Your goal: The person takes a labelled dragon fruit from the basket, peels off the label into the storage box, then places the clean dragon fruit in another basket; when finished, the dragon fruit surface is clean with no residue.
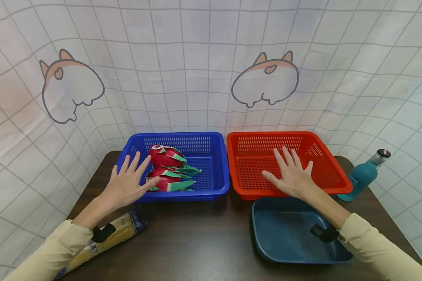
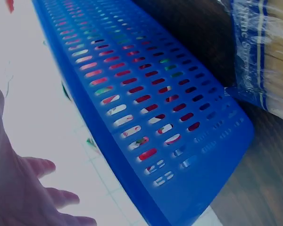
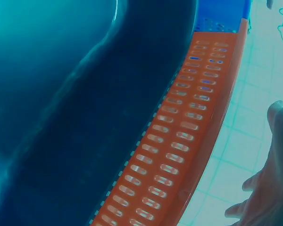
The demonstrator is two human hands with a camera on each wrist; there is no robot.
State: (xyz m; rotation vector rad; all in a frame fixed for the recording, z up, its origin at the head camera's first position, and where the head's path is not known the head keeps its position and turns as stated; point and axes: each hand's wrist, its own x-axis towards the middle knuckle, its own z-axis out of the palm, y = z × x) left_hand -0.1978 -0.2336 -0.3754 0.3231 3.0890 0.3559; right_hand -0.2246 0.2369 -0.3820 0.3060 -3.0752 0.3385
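My left hand [image 1: 128, 185], fingers spread and straight, is held over the left front corner of a blue basket [image 1: 216, 168]. Inside that basket lie two red dragon fruits with green leaf tips, an upper one [image 1: 163, 157] and a lower one [image 1: 165, 180]. Over the red basket [image 1: 239, 168] my right hand [image 1: 293, 177] is spread in the same way, holding nothing. In the left wrist view the blue basket's slotted side [image 2: 146, 103] fills the middle, with the hand beyond its rim. The right wrist view shows the hand past the red basket's slotted side [image 3: 174, 136].
A dark blue tray [image 1: 288, 234] sits before the red basket, below my right forearm. At the far right stands a teal bottle [image 1: 363, 175]. A bag of noodle-like strands [image 1: 123, 230] lies under my left forearm. A white gridded curtain [image 1: 197, 78] hangs behind.
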